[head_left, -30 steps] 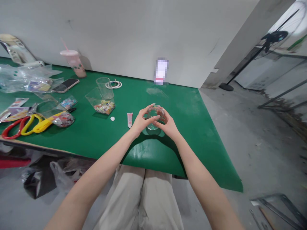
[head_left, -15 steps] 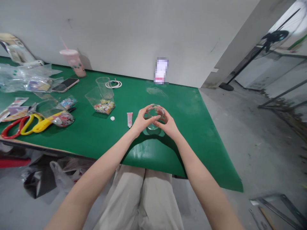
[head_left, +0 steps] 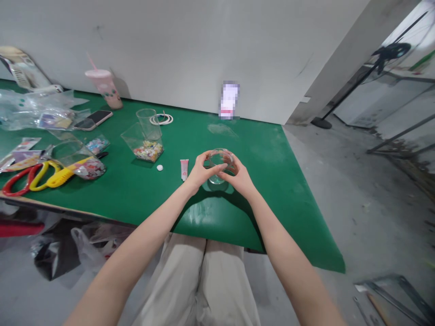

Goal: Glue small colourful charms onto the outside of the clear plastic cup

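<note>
Clear round container point(head_left: 215, 178) is held between both hands above or on the green tabletop point(head_left: 210, 215), near its front edge; whether its base is touched to the surface cannot be told. At the far left, clear plastic bags point(head_left: 30, 113) are heaped, with red and yellow handle loops point(head_left: 22, 183) seen in front of them. Beside these, a tipped clear cup point(head_left: 90, 168) is partly filled with coloured pieces. Farther back, a dark-screened phone point(head_left: 98, 118) is laid flat near a pink cup point(head_left: 108, 90) fitted with a straw. Next, more coloured pieces are held in an angular clear cup point(head_left: 148, 151), and a white cap point(head_left: 159, 168) and a pink tube point(head_left: 184, 169) are set nearby. The container's left side is clasped by the left hand point(head_left: 202, 173), its right side by the right hand point(head_left: 238, 175), fingers curved round it and thumbs brought together in front. Behind, a blurred bright rectangle point(head_left: 229, 97) is seen against the wall.
</note>
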`<state>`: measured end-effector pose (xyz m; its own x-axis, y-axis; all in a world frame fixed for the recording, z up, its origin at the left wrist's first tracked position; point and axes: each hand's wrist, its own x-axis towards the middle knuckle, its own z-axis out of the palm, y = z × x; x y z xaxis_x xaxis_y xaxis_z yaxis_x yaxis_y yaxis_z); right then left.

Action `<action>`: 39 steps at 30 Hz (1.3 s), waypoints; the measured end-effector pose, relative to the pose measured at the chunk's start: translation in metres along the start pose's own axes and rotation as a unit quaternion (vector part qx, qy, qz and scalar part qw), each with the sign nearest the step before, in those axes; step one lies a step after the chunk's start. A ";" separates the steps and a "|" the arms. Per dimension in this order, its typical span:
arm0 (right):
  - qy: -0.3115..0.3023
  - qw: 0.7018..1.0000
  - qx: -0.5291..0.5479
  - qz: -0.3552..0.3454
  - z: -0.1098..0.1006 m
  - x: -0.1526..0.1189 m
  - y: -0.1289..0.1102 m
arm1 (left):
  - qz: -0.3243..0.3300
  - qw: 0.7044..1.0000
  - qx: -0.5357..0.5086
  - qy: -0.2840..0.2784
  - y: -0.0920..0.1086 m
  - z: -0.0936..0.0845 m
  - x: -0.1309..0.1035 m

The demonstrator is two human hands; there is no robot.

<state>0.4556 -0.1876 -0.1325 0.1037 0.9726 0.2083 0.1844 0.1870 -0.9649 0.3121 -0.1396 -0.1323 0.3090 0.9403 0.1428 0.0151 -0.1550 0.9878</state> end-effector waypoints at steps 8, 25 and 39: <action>0.004 1.000 -0.002 0.008 0.001 0.000 -0.002 | 0.004 0.993 -0.104 -0.058 0.001 -0.002 0.002; 0.003 1.000 0.001 0.012 0.002 -0.001 -0.002 | 0.016 0.989 -0.124 -0.076 0.004 -0.003 0.001; -0.007 1.000 0.011 -0.004 0.001 0.000 -0.001 | 0.002 0.997 -0.046 -0.068 0.014 -0.004 -0.005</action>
<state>0.4548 -0.1876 -0.1318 0.0888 0.9728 0.2137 0.1629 0.1975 -0.9667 0.3071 -0.1454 -0.1185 0.4351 0.8889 0.1434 -0.0717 -0.1246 0.9896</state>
